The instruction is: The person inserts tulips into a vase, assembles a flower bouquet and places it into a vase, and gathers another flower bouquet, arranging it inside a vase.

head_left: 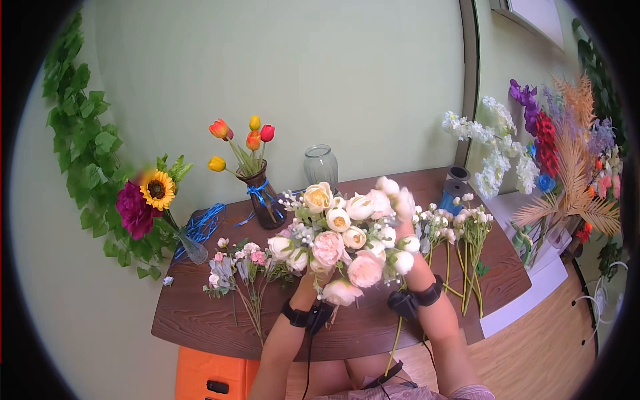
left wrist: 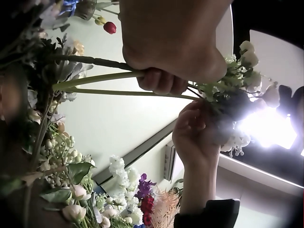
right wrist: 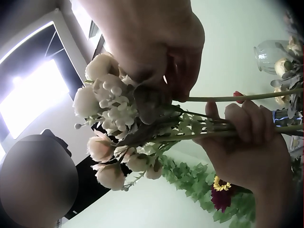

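A bouquet of cream, white and pale pink artificial roses and small buds point(head_left: 328, 248) is held up over the table's front part. Its green stems point(left wrist: 102, 78) are gripped by my left hand point(right wrist: 249, 142), fingers curled round them below the blooms. Higher up, close under the flower heads, my right hand point(right wrist: 161, 40) pinches one flower stem point(right wrist: 242, 98) that runs apart from the gripped bunch. From the head view the blooms hide most of both hands. Pink-and-white flower sprigs point(head_left: 247, 267) lie left of the bouquet, white bud stems point(head_left: 467, 233) to its right.
On the brown table point(head_left: 207, 313) stand a dark vase point(head_left: 265, 207) of tulips, a clear glass jar point(head_left: 321, 165) and a small sunflower vase point(head_left: 192, 248). Blue ribbon point(head_left: 205, 223) lies at the left. More flowers point(head_left: 560, 160) stand beyond the right edge. Ivy point(head_left: 87, 147) hangs on the wall.
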Action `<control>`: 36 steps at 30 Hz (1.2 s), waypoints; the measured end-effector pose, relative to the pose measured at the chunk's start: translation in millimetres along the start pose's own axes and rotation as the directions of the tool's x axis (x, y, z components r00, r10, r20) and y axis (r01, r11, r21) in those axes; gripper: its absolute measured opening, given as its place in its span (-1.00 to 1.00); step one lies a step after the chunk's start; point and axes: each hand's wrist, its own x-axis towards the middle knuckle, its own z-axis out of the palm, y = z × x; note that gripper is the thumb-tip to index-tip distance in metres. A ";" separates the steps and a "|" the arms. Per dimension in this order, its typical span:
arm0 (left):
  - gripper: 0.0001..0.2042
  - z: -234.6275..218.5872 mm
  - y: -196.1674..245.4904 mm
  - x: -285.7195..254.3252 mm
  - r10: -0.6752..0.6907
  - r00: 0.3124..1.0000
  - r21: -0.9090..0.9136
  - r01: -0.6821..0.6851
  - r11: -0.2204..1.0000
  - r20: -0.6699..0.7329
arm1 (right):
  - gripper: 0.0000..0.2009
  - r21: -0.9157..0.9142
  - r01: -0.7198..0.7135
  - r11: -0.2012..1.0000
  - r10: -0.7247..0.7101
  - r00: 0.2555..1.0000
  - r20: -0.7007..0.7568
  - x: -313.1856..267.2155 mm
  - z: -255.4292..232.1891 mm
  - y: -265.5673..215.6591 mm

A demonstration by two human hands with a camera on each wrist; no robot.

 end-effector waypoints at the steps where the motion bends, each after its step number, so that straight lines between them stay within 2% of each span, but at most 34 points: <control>1: -0.53 -1.4 -1.7 -2.5 -0.012 1.000 0.014 0.012 1.000 0.003 | -0.61 0.144 -0.209 0.967 0.215 0.976 -0.029 -12.6 0.5 11.8; 2: -0.53 -3.1 2.2 3.7 -0.024 1.000 0.028 0.023 0.999 0.005 | -0.64 0.288 -0.397 0.871 0.422 0.906 -0.026 -18.4 2.5 15.5; 3: -0.52 -5.3 0.5 1.6 -0.035 0.999 0.042 0.035 0.999 0.007 | -0.57 0.198 -0.364 0.910 0.378 0.925 -0.034 -21.4 3.4 18.4; 4: -0.51 -5.9 1.3 2.8 -0.047 0.999 0.055 0.046 0.997 0.010 | -0.57 0.197 -0.364 0.910 0.377 0.926 -0.033 -22.8 1.8 19.3; 6: -0.50 -7.3 -2.7 -3.3 -0.070 0.997 0.080 0.069 0.994 0.015 | -0.61 0.418 -0.448 0.790 0.456 0.886 0.085 -20.9 -1.7 12.9; 7: -0.50 -7.6 -4.4 -5.9 -0.082 0.996 0.093 0.080 0.992 0.017 | -0.51 0.212 -0.436 0.875 0.411 0.899 0.153 -23.7 -7.9 18.5; 8: -0.49 -8.7 -3.2 -6.0 -0.094 0.995 0.105 0.091 0.990 0.020 | -0.51 0.210 -0.436 0.875 0.411 0.899 0.154 -26.0 -7.6 24.2; 10: -0.48 -11.2 3.3 6.5 -0.119 0.993 0.129 0.115 0.985 0.024 | -0.54 0.287 -0.625 0.726 0.595 0.780 0.193 -30.6 -5.8 31.6; 11: -0.47 -10.8 4.4 8.0 -0.131 0.991 0.140 0.126 0.982 0.026 | -0.58 0.386 -0.471 0.793 0.460 0.879 0.127 -29.0 -0.8 20.0; 12: -0.46 -10.4 4.5 7.8 -0.144 0.989 0.152 0.138 0.979 0.026 | -0.58 0.384 -0.473 0.793 0.461 0.878 0.129 -29.7 -1.1 20.4; 13: -0.46 -2.9 -22.6 8.7 -0.144 0.989 0.149 0.139 0.979 0.025 | -0.59 0.328 -0.434 0.839 0.418 0.900 0.122 -30.8 -1.8 22.2; 14: -0.36 10.1 -71.9 13.2 -0.009 0.997 -0.003 0.009 1.000 -0.071 | -0.59 0.272 -0.392 0.879 0.375 0.920 0.117 -32.6 -2.6 25.1; 15: -0.25 18.3 -104.3 19.2 0.109 0.977 -0.139 -0.136 0.981 -0.185 | -0.60 0.215 -0.347 0.913 0.329 0.937 0.115 -34.6 -3.5 29.0; 16: -0.25 20.4 -114.5 24.6 0.107 0.976 -0.140 -0.135 0.981 -0.188 | -0.60 0.158 -0.300 0.941 0.283 0.952 0.117 -36.7 -4.6 33.5; 17: -0.25 19.4 -110.8 26.3 0.323 0.914 0.039 -0.324 0.945 -0.246 | -0.61 0.101 -0.249 0.963 0.237 0.964 0.121 -39.0 -5.6 38.4; 18: -0.25 18.9 -107.4 25.9 0.529 0.808 0.225 -0.482 0.847 -0.261 | -0.61 0.044 -0.197 0.979 0.190 0.974 0.127 -41.5 -6.9 43.3; 19: -0.46 26.5 -102.0 26.9 0.442 0.813 -0.057 -0.497 0.866 -0.378 | -0.62 -0.013 -0.143 0.990 0.143 0.980 0.135 -44.0 -8.3 48.2; 20: -0.63 24.2 -60.7 22.6 0.326 0.824 -0.331 -0.502 0.799 -0.464 | -0.62 -0.070 -0.087 0.994 0.097 0.985 0.146 -46.3 -10.0 52.6; 21: -0.78 9.2 -17.9 17.6 0.128 0.924 -0.667 -0.351 0.657 -0.360 | -0.63 -0.127 -0.029 0.991 0.050 0.986 0.160 -48.1 -11.7 56.6; 22: -0.78 5.6 0.2 13.7 0.126 0.924 -0.668 -0.351 0.656 -0.361 | -0.63 -0.182 0.028 0.983 0.004 0.984 0.177 -49.7 -13.2 59.6; 24: -0.89 4.3 19.3 11.6 0.317 0.856 -0.414 -0.483 0.772 -0.407 | -0.64 -0.287 0.144 0.947 -0.082 0.973 0.216 -49.2 -13.0 58.1; 25: -0.91 -0.6 22.4 16.5 0.322 0.870 -0.393 -0.463 0.794 -0.374 | -0.69 -0.254 0.047 0.966 0.000 0.983 0.181 -46.4 -14.7 50.9; 26: -0.89 3.2 31.1 18.0 0.334 0.820 -0.270 -0.491 0.828 -0.465 | -0.69 -0.254 0.044 0.966 0.003 0.983 0.182 -47.4 -14.7 50.8; 28: -0.84 -5.3 64.5 7.9 0.333 0.790 -0.150 -0.466 0.872 -0.515 | -0.69 -0.229 0.011 0.973 0.032 0.982 0.185 -48.9 -14.8 50.6; 29: -0.78 -10.2 94.4 -0.2 0.472 0.669 0.083 -0.526 0.846 -0.574 | -0.69 -0.216 -0.005 0.976 0.046 0.981 0.186 -47.9 -15.3 51.1; 30: -0.78 -10.0 88.5 1.2 0.472 0.670 0.083 -0.526 0.847 -0.573 | -0.69 -0.204 -0.021 0.979 0.060 0.981 0.187 -46.5 -14.4 51.7; 32: -0.76 -10.5 73.8 6.6 0.574 0.646 0.314 -0.482 0.818 -0.503 | -0.69 -0.179 -0.051 0.982 0.085 0.978 0.189 -45.5 -13.3 51.9; 33: -0.73 -10.3 72.3 7.8 0.613 0.611 0.362 -0.495 0.790 -0.501 | -0.69 -0.167 -0.065 0.984 0.097 0.977 0.190 -45.6 -13.2 51.9; 34: -0.73 -10.4 71.5 5.8 0.613 0.611 0.362 -0.496 0.789 -0.500 | -0.69 -0.155 -0.080 0.985 0.109 0.975 0.191 -45.7 -13.2 51.9; 36: -0.71 -15.9 91.1 -5.0 0.416 0.764 0.141 -0.402 0.905 -0.493 | -0.69 -0.130 -0.110 0.985 0.134 0.972 0.195 -43.3 -13.2 52.8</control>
